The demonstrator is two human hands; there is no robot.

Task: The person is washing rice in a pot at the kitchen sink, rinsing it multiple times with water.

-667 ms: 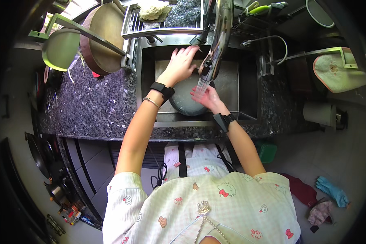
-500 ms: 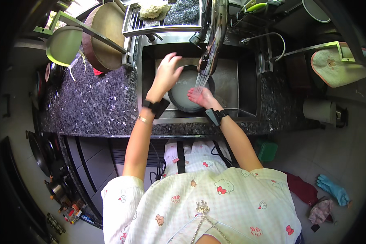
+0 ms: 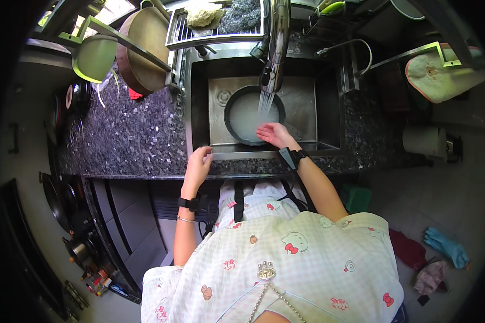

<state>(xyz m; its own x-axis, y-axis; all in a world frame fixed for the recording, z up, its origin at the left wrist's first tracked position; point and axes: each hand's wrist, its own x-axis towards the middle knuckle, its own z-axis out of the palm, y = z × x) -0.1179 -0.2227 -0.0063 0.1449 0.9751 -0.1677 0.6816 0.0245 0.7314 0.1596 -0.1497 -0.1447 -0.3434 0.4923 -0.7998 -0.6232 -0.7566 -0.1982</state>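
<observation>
A round dark-rimmed pan (image 3: 227,123) stands in the steel sink (image 3: 302,116), holding cloudy water. From the chrome faucet (image 3: 272,75) a spray runs down into it. My right hand (image 3: 275,134) is over the pan's near rim, palm up with fingers stretched out, close beside the falling water and holding nothing. At the sink's near left corner, by the counter edge, is my left hand (image 3: 198,166). Its fingers are loosely bent and apart, with nothing seen in them.
Dark speckled counter (image 3: 132,129) surrounds the sink. Behind it, a metal rack (image 3: 215,39) carries a sponge (image 3: 203,15) and a steel-wool-like scrubber (image 3: 241,16). A round wooden board (image 3: 140,48) and a green-edged spatula (image 3: 94,59) hang at left; a cloth (image 3: 431,75) hangs at right.
My left hand has drawn back from above the pan to the sink's near left corner. My right hand has shifted slightly right and nearer, out of the main stream.
</observation>
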